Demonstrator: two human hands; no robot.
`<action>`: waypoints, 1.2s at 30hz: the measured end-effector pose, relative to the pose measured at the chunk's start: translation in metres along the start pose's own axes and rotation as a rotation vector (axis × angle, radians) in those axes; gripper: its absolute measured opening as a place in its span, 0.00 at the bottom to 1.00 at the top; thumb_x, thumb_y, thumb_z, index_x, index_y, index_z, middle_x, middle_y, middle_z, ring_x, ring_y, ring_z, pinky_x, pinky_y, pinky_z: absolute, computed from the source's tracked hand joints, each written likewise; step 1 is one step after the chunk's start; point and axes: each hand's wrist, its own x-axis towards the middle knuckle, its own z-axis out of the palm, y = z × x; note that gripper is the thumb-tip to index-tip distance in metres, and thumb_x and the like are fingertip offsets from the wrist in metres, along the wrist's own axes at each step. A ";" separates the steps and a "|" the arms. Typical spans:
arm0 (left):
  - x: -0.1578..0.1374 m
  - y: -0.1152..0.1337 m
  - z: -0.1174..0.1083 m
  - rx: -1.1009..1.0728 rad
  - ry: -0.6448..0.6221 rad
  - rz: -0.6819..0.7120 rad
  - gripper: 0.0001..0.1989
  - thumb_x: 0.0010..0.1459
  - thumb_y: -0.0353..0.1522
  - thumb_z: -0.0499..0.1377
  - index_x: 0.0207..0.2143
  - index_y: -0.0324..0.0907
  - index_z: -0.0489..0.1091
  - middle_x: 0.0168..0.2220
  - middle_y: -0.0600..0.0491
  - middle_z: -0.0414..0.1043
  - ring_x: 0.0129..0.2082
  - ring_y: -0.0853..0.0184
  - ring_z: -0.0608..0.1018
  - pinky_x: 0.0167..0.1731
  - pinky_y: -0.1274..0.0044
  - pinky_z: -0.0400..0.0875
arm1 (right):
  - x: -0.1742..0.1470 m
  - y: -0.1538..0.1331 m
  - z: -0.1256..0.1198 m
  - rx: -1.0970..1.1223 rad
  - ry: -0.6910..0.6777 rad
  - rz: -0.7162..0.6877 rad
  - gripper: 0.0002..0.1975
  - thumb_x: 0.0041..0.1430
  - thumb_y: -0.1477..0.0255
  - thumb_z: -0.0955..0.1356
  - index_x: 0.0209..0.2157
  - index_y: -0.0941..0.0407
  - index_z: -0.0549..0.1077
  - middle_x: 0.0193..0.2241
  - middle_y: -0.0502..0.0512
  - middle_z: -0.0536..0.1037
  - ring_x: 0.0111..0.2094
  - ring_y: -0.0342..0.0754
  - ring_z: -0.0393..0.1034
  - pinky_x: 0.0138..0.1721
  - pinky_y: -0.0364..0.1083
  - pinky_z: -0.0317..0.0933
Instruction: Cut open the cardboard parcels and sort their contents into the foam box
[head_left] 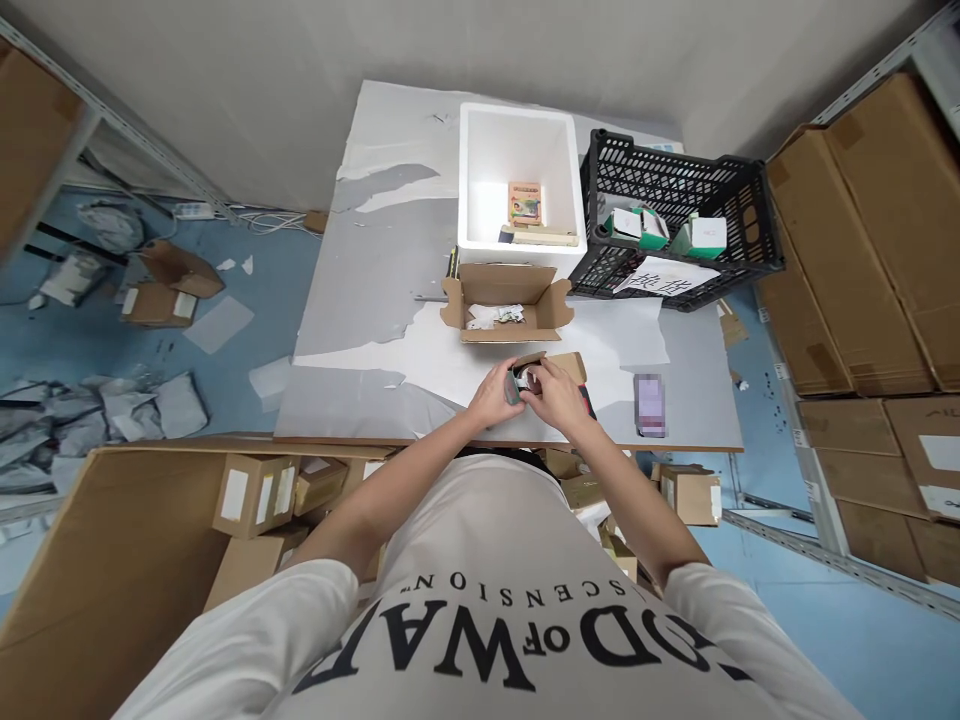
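Near the table's front edge, my left hand (pixel 493 396) is closed around the side of a small dark green box (pixel 514 388) with its top flap up. My right hand (pixel 559 398) has its fingers bent together at the opening of that box. Something whitish shows by the fingertips, too small to name. Behind my right hand lies a brown cardboard box (pixel 568 366), partly covered, with a red and black edge beside it. Farther back is an open brown carton (pixel 516 336) holding crumpled white paper pieces (pixel 495 315).
A white foam box (pixel 472 180) with small packs inside stands at the back, beside a black plastic crate (pixel 757 215) of green-white boxes. A phone (pixel 649 405) lies at right. Cartons (pixel 255 495) fill a large box below the table; stacked cartons (pixel 862 230) line the right.
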 end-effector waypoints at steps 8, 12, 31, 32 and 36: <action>0.006 0.002 -0.020 0.037 -0.150 0.075 0.38 0.41 0.30 0.64 0.57 0.42 0.58 0.54 0.44 0.64 0.54 0.53 0.69 0.54 0.61 0.64 | -0.015 0.029 -0.005 -0.061 0.067 -0.173 0.36 0.55 0.64 0.69 0.63 0.56 0.55 0.62 0.67 0.60 0.61 0.61 0.52 0.57 0.60 0.43; 0.004 0.006 -0.015 0.004 -0.135 0.082 0.33 0.48 0.37 0.64 0.56 0.43 0.59 0.53 0.44 0.64 0.54 0.55 0.69 0.54 0.62 0.64 | -0.005 0.027 0.005 -0.025 0.039 -0.093 0.20 0.60 0.66 0.64 0.53 0.53 0.69 0.57 0.65 0.67 0.57 0.58 0.59 0.55 0.59 0.45; -0.003 0.003 -0.014 -0.122 -0.130 0.004 0.35 0.49 0.42 0.65 0.59 0.45 0.60 0.58 0.42 0.62 0.58 0.55 0.66 0.52 0.62 0.66 | -0.012 0.057 0.037 1.007 0.175 0.073 0.32 0.62 0.51 0.55 0.62 0.54 0.58 0.63 0.62 0.59 0.64 0.49 0.51 0.60 0.52 0.52; -0.004 0.003 -0.014 -0.142 -0.128 -0.012 0.37 0.48 0.41 0.65 0.59 0.45 0.59 0.59 0.42 0.61 0.58 0.54 0.66 0.51 0.62 0.67 | -0.009 0.052 0.034 0.959 0.185 0.038 0.32 0.62 0.52 0.57 0.62 0.55 0.59 0.63 0.62 0.59 0.64 0.50 0.52 0.61 0.52 0.51; -0.006 -0.001 -0.008 -0.212 -0.086 -0.080 0.46 0.44 0.40 0.68 0.63 0.45 0.51 0.59 0.40 0.61 0.59 0.53 0.66 0.50 0.61 0.68 | 0.006 0.033 0.033 0.752 0.190 -0.015 0.29 0.60 0.55 0.62 0.59 0.54 0.63 0.62 0.63 0.61 0.63 0.54 0.54 0.61 0.55 0.52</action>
